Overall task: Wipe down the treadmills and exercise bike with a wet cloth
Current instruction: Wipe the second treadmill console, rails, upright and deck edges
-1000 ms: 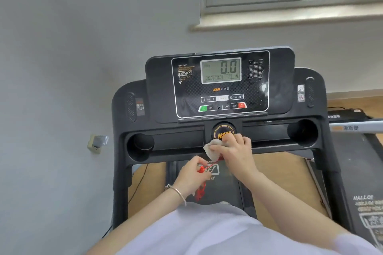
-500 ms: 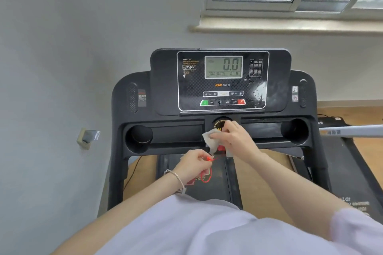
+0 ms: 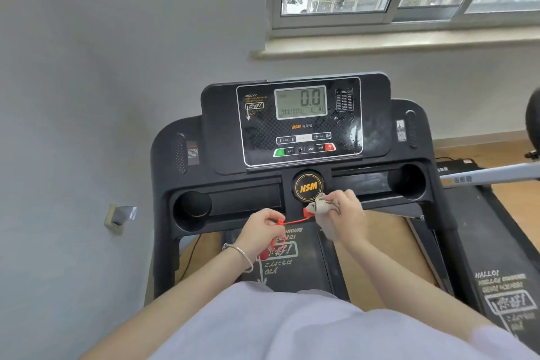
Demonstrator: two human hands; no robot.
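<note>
A black treadmill [image 3: 187,155] stands in front of me, its console screen [image 3: 301,102] reading 0.0. Below the screen sits a round HSM button [image 3: 307,186]. My right hand [image 3: 344,213] grips a crumpled white cloth [image 3: 321,204] and holds it against the red safety key [image 3: 308,211] just under that button. My left hand [image 3: 263,231] pinches the red safety cord [image 3: 292,222], which runs taut from the key to my fingers and loops down below them. The panel right of the screen looks wet.
A second treadmill [image 3: 502,286] lies to the right with a pale handrail [image 3: 491,175] across it. A dark round part of another machine [image 3: 533,114] shows at the right edge. A wall socket [image 3: 119,215] sits on the grey wall at left. A window is above.
My right hand with the cloth slid down and right off the HSM button, which now shows fully. My left hand has drawn the red cord out to the left, pulling it taut.
</note>
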